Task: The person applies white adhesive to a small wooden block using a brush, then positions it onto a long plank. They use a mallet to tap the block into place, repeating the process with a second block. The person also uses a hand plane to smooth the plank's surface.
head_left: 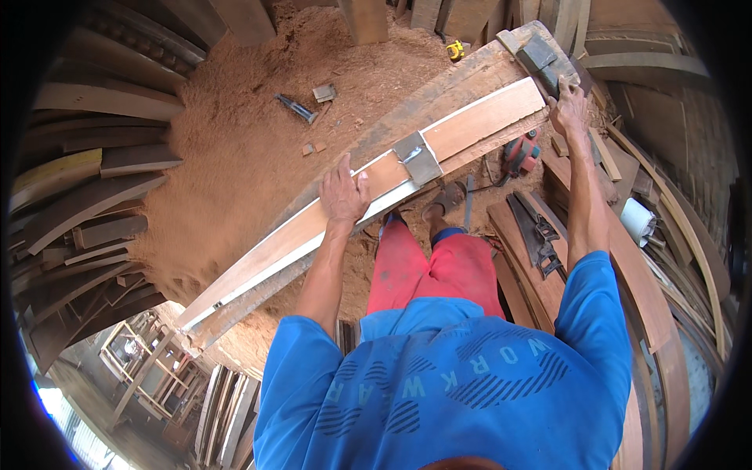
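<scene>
A long reddish wooden plank with white edges lies slantwise on a worn wooden beam, from lower left to upper right. My left hand rests on the plank with its fingers spread. A grey square piece with a pale mark lies across the plank, to the right of that hand. At the beam's far right end sits a dark block. My right hand has its fingers bent around the block's near corner; its palm side is hidden.
Sawdust covers the ground. A dark clamp-like tool and a yellow tape measure lie beyond the beam. Nearer are a red power tool, a dark-handled saw and a white container. Stacked boards line the left.
</scene>
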The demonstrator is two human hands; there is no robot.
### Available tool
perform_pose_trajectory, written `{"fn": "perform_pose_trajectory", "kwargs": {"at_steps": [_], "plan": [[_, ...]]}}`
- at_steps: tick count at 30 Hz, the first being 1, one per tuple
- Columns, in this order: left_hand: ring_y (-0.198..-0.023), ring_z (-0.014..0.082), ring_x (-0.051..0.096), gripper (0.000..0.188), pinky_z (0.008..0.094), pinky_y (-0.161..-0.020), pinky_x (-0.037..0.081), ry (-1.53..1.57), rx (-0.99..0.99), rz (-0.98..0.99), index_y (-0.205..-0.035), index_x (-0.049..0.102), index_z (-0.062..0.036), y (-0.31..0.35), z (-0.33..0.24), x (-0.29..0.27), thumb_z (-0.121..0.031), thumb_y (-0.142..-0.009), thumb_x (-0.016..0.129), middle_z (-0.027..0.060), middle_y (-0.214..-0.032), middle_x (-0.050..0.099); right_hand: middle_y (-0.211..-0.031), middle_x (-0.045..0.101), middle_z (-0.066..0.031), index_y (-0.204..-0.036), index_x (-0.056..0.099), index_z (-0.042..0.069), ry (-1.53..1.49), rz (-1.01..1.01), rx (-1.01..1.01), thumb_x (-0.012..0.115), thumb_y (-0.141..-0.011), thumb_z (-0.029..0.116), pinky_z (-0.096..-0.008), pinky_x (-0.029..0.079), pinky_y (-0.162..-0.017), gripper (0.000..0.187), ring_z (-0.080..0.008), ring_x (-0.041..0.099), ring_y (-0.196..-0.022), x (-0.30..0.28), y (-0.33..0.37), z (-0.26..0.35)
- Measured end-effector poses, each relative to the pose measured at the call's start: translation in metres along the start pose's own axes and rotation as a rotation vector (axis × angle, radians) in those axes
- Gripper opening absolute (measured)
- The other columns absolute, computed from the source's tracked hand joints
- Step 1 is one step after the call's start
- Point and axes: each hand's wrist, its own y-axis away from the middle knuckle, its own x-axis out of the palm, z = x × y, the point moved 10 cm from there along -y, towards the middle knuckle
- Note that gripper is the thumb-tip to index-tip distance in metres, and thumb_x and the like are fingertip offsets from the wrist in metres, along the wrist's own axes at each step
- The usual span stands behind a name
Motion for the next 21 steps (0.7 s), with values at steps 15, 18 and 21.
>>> {"fn": "perform_pose_trajectory", "kwargs": {"at_steps": [15,18,21], "plan": [[-0.108,0.0350,0.060,0.060,0.0511,-0.095,0.044,0.060,0.055,-0.002,-0.144,0.050,-0.0058,0.001,0.000,-0.002,-0.041,-0.096,0.054,0.0154,-0.113,0.067,-0.153,0.041,-0.0266,-0.149,0.046,0.004,-0.134,-0.123,0.006,0.068,-0.092,0.041,-0.0523,0.032,-0.116,0.072,-0.0447,0.040,-0.139,-0.005,0.081,0.086],[-0.116,0.0371,0.055,0.072,0.0517,-0.099,0.041,0.122,0.029,0.109,-0.151,0.041,-0.0067,0.001,0.003,0.004,-0.047,-0.093,0.057,0.0194,-0.124,0.063,-0.153,0.041,-0.0269,-0.149,0.046,0.003,-0.124,-0.071,0.103,0.070,-0.091,0.041,-0.0514,0.031,-0.117,0.074,-0.0453,0.041,-0.139,-0.011,0.078,0.087],[-0.116,0.0373,0.054,0.082,0.0533,-0.099,0.041,0.119,0.121,0.116,-0.152,0.037,-0.0051,0.003,-0.006,-0.004,-0.051,-0.089,0.063,0.0205,-0.124,0.059,-0.148,0.044,-0.0296,-0.148,0.047,0.002,-0.107,-0.244,0.227,0.070,-0.090,0.041,-0.0516,0.032,-0.116,0.073,-0.0460,0.042,-0.137,-0.011,0.094,0.071]]}}
